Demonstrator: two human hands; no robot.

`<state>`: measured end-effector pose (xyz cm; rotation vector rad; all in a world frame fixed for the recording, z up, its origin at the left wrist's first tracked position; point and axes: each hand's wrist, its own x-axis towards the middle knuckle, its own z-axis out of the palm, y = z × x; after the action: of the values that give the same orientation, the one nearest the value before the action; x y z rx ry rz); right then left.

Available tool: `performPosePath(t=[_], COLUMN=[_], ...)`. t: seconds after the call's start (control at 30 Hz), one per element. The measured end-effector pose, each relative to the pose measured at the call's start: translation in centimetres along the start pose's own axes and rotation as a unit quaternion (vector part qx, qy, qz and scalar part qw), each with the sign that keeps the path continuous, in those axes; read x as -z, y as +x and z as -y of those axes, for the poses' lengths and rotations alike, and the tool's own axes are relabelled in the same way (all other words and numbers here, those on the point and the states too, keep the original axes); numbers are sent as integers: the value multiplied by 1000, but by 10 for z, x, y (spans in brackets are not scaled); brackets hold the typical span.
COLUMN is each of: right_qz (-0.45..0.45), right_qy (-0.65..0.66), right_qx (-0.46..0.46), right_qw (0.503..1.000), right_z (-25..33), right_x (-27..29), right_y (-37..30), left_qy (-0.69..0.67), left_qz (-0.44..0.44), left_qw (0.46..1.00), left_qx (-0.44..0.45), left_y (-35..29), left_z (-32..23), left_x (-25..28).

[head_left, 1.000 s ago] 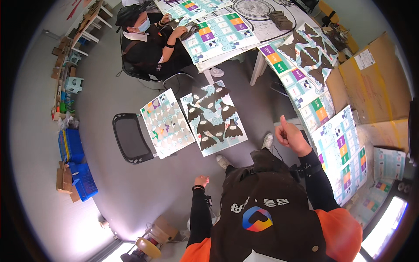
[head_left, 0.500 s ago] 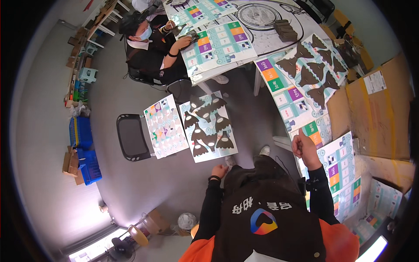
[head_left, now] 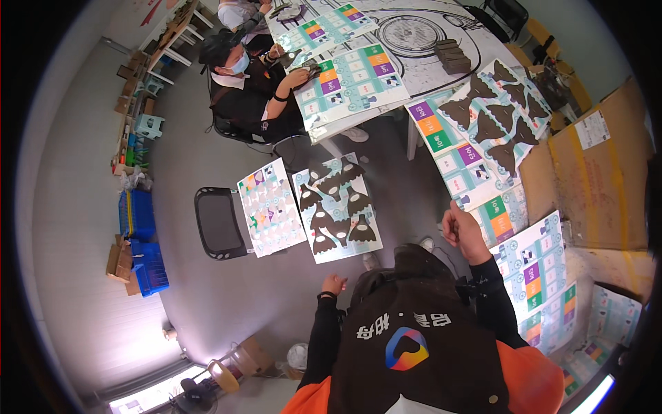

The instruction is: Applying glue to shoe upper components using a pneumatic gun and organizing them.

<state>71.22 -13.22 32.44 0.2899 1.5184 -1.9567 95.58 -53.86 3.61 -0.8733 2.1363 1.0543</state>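
Right of centre, the right hand [head_left: 465, 233] curls tighter than a second ago, its fingers narrow and visibly empty, while the left hand [head_left: 335, 284], lower centre, has an indeterminate finger gap, leaving the central sheet of dark cut-outs [head_left: 348, 254] unhandled.

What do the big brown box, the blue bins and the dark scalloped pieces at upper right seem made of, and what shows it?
Brown box: matt cardboard, by its tan faces and yellowish tape.
Blue bins: probably smooth plastic, by their even, saturated colour.
Dark scalloped pieces: flat and matt, perhaps fabric or card; too small to tell.
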Motion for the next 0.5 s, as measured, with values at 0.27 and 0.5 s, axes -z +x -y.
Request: performPosePath(t=[0.27,0.5], right_qz=[12,20], right_qy=[3,6], right_qx=[3,5], right_qw=[1000,1000], right_z=[-12,-20], right_x=[-25,-43], right_y=[4,3], left_qy=[-187,-177], left_qz=[40,26], left_qw=[974,977], left_qx=[118,118], left_y=[-35,-36], left_z=[47,59], left_x=[5,10])
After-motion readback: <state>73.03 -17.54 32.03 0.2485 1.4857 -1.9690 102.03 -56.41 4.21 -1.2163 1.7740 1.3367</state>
